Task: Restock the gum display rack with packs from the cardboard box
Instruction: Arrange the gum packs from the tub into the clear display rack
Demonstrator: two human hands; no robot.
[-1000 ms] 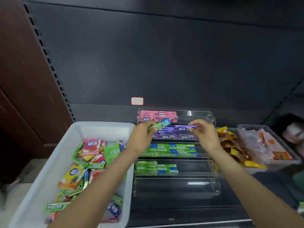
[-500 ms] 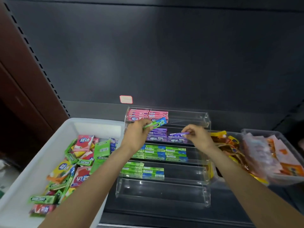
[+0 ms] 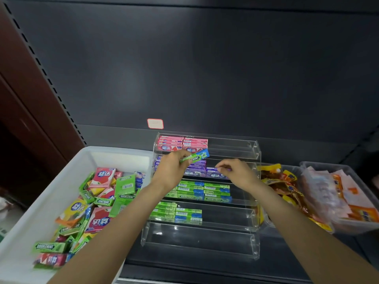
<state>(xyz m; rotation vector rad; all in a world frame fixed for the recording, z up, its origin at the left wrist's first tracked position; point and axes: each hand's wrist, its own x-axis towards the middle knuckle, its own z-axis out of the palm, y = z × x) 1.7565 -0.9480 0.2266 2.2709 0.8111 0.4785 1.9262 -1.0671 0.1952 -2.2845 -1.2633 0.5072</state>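
Packs in hand: we held a green-and-blue Doublemint pack (image 3: 195, 157) pinched in our left hand (image 3: 171, 172), raised in front of the purple tier, while our right hand (image 3: 238, 172) pinched a purple pack (image 3: 222, 169) by its near edge.
Change: half a second earlier the purple pack was lifted clear above its row; here it had come down onto the right end of the purple row (image 3: 192, 168), and our fingertips (image 3: 219, 166) were still closed on it.
Meaning: we judged this pack nearly seated, with the release still to come, and the Doublemint pack next, likely for the green tier (image 3: 202, 191) below.
Rack: the clear gum display rack (image 3: 254, 214) carried pink packs (image 3: 182, 143) on top, then purple, then two green tiers; the lowest tier (image 3: 196, 240) held nothing, and the right side of every tier was bare.
Supply: the white bin (image 3: 32, 201) to the left, serving as the box, still held a loose heap of mixed packs (image 3: 98, 201), so we judged much restocking left.
Beyond: a clear tub of snack sachets (image 3: 332, 193) sat just right of the rack, against the dark shelf back (image 3: 205, 68).
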